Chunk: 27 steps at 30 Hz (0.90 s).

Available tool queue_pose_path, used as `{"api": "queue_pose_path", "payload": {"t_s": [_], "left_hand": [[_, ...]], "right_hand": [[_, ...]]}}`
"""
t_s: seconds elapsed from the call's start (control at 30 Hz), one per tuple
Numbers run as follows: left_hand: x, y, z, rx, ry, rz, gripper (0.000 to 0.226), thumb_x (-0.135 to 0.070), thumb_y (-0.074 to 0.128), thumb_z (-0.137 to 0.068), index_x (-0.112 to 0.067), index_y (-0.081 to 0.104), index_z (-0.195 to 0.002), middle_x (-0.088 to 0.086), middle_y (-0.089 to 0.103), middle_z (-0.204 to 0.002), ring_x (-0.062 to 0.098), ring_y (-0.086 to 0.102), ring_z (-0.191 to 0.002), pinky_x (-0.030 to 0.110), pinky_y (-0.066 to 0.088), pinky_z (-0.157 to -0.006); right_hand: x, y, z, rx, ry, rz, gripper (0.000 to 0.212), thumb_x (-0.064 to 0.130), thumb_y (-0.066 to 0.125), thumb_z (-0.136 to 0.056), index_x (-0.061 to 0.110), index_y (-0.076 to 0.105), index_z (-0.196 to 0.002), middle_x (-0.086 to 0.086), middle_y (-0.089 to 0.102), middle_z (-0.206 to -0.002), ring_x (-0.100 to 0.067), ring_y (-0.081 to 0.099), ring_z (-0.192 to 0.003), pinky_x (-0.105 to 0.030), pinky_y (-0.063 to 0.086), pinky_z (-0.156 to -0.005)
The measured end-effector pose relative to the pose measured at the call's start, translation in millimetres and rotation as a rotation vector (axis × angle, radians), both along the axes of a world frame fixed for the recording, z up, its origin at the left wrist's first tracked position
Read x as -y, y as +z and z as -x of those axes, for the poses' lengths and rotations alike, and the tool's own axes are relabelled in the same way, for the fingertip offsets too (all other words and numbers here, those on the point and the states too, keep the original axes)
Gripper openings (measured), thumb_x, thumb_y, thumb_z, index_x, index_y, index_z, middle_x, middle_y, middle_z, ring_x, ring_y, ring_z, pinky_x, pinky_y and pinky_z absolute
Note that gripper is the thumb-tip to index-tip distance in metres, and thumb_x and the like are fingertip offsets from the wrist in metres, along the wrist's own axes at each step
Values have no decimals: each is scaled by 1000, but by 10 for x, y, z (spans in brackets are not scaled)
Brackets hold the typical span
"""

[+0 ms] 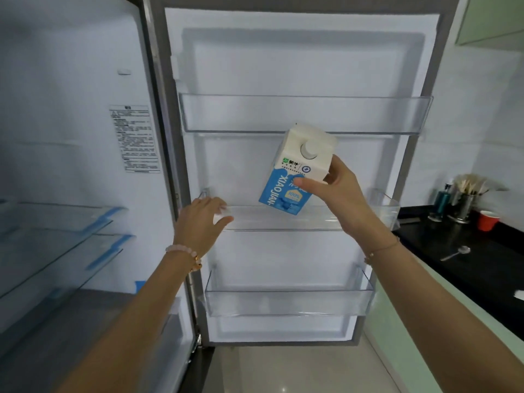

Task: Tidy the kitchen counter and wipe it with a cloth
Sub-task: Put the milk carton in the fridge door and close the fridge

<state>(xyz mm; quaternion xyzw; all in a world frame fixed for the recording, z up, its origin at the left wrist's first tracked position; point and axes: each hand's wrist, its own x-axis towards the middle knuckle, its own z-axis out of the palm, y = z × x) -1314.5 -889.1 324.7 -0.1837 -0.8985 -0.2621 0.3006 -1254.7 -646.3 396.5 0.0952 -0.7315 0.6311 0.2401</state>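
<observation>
Nearest you, both forearms reach up toward the open fridge door. Your left hand lies with loose, fairly straight fingers against the left end of the middle door shelf, holding nothing. Your right hand is closed round the milk carton, thumb on its blue front and fingers behind its right edge. The carton is tilted with its cap toward you, and its bottom corner dips just behind that shelf's front rim; you have not set it down yet. Below it the lower door shelf shows nothing in it, and neither does the upper door shelf above. To your left are the fridge's glass shelves. Farther off on the right is the black counter, and it is not tidy yet: a spoon lies loose in the middle, and a red cup, a utensil holder and a teal bottle stand along its back edge. Judging from this, you are early in the job. The carton is nearly stowed, but the counter items are left to sort and the wiping has not begun. No cloth is in view.
</observation>
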Motion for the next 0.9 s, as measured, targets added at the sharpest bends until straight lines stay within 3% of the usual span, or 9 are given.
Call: {"api": "queue_pose_path", "payload": {"t_s": [0.13, 0.27, 0.4, 0.53, 0.73, 0.9], "left_hand": [[-22, 19, 25, -33, -11, 25, 23, -25, 63, -85, -11, 64, -103, 5, 71, -96, 22, 61, -93, 27, 42, -76], [-70, -10, 81, -89, 12, 42, 18, -22, 65, -83, -10, 66, -97, 5, 71, -89, 23, 63, -86, 30, 43, -77], [-122, -37, 113, -121, 53, 55, 18, -25, 64, -83, -12, 65, -97, 3, 70, -87, 22, 62, -85, 32, 42, -79], [-140, -63, 147, -128, 64, 63, 17, -24, 65, -83, -13, 65, -96, 3, 69, -85, 23, 62, -84, 34, 45, -79], [-171, -88, 154, -156, 97, 112, 16, -22, 67, -81, -11, 64, -93, 4, 69, -83, 25, 63, -83, 36, 47, -76], [-157, -109, 156, -131, 99, 111, 18, -25, 62, -85, -12, 63, -98, 5, 68, -92, 25, 61, -92, 37, 45, -82]], "right_hand": [[25, 46, 278, -25, 38, -59, 63, 6, 80, -67, 16, 51, -122, -1, 64, -119, -12, 60, -107, -15, 54, -70], [14, 10, 535, -5, 83, -153, 67, 1, 78, -69, 12, 47, -127, -1, 61, -119, -11, 57, -109, -9, 51, -62], [28, -7, 829, 97, 99, -206, 64, 12, 79, -69, 18, 48, -126, 2, 63, -117, -9, 59, -103, -16, 51, -73], [117, -51, 1030, 195, 185, -287, 61, 14, 79, -71, 17, 50, -125, 3, 65, -109, -4, 62, -91, -16, 50, -70], [103, -99, 1215, 374, 299, -324, 67, 16, 79, -71, 12, 43, -127, -2, 65, -113, -16, 66, -100, -31, 57, -79], [104, -87, 1189, 404, 319, -351, 66, 16, 77, -74, 13, 40, -128, 5, 65, -103, -11, 65, -95, -29, 56, -80]]}}
